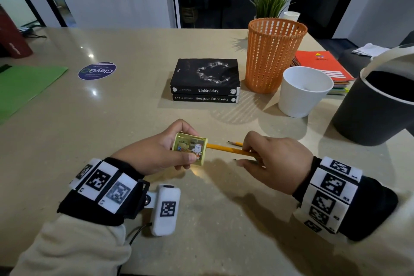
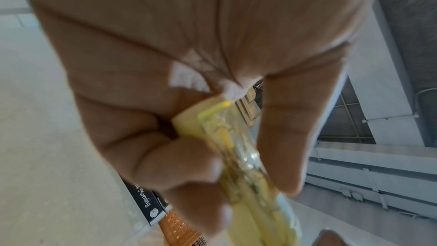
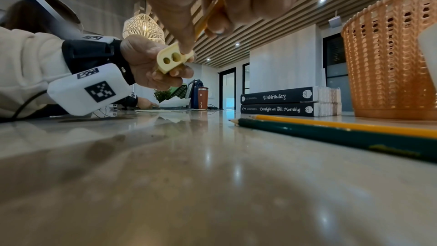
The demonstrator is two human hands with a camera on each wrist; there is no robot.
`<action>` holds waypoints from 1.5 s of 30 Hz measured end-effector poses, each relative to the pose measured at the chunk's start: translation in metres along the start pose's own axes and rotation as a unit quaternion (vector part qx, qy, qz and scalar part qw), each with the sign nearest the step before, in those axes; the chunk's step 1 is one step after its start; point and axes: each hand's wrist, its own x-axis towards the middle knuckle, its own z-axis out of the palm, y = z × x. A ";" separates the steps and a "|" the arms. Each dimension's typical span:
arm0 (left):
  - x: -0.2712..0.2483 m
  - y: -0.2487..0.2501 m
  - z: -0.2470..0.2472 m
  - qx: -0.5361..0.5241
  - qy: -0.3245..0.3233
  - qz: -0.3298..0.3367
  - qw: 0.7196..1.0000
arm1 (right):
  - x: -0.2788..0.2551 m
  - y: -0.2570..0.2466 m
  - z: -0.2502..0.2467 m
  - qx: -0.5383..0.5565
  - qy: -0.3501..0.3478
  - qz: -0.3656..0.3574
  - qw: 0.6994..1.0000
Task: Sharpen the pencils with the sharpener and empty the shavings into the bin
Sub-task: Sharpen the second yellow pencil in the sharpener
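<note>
My left hand (image 1: 156, 152) grips a small yellow sharpener (image 1: 190, 149) with a cartoon sticker, just above the table. My right hand (image 1: 271, 159) pinches a yellow pencil (image 1: 226, 148) whose tip meets the sharpener's right end. In the right wrist view the sharpener (image 3: 170, 61) shows two holes, and a finger hides the tip of the held pencil (image 3: 208, 16); I cannot tell whether it sits in a hole. A second yellow pencil (image 3: 343, 124) and a dark green pencil (image 3: 331, 134) lie on the table under my right hand. The left wrist view shows fingers curled round the sharpener (image 2: 236, 156).
An orange mesh basket (image 1: 274, 54), a white cup (image 1: 304, 92) and a dark bin with a white lid (image 1: 376, 105) stand at the right. Two stacked black books (image 1: 205, 80) lie behind my hands. Notebooks (image 1: 320, 63) sit far right, a green sheet (image 1: 24, 87) at left.
</note>
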 end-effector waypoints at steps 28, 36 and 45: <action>0.001 -0.004 0.002 -0.039 -0.022 -0.015 0.999 | -0.001 0.003 0.002 -0.010 0.023 -0.032 0.999; 0.002 -0.009 0.002 -0.017 -0.029 -0.029 0.999 | -0.002 0.004 0.004 0.010 0.052 -0.069 0.996; 0.000 -0.002 0.003 0.024 -0.032 -0.022 0.999 | -0.002 0.004 0.007 -0.025 0.039 -0.052 0.998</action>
